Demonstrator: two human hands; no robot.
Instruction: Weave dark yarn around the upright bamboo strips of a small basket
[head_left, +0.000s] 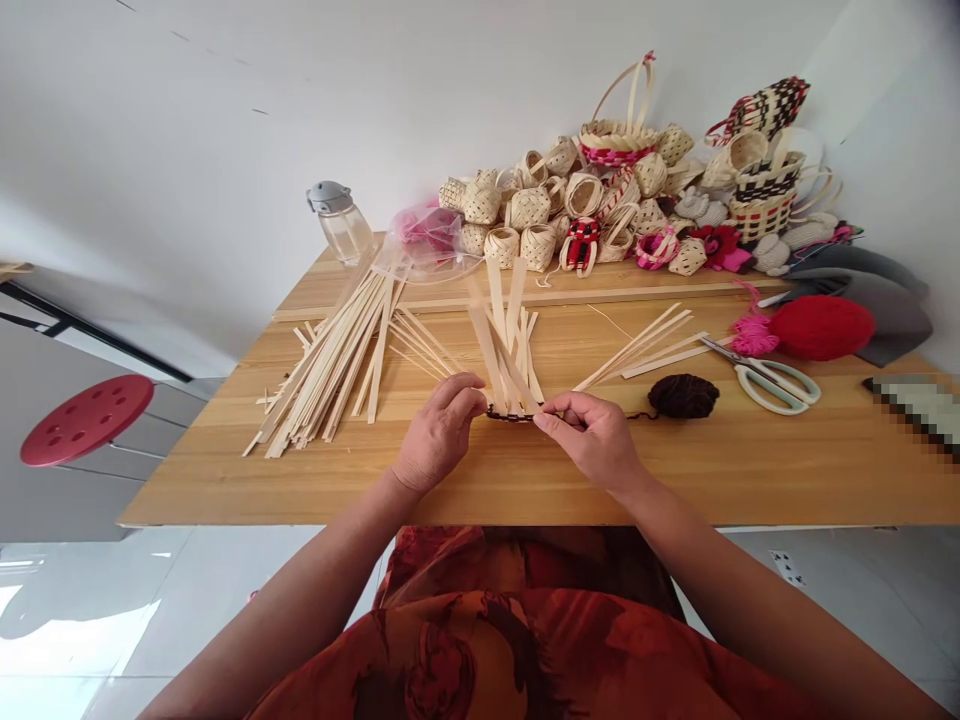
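Note:
Several pale bamboo strips (507, 345) fan upward from a point near the wooden table's (750, 470) front edge, bound at their base by dark brown yarn. My left hand (439, 432) pinches the left end of that bound base. My right hand (592, 432) pinches the right end, where the yarn strand leaves toward a dark brown yarn ball (683, 396). Both hands are closed.
A loose pile of bamboo strips (330, 365) lies left; a few more strips (645, 345) lie right. Scissors (769, 380), a red yarn ball (821, 327), a clear bottle (341, 222) and a heap of small woven baskets (622, 195) sit farther back. A red stool (86, 418) stands left.

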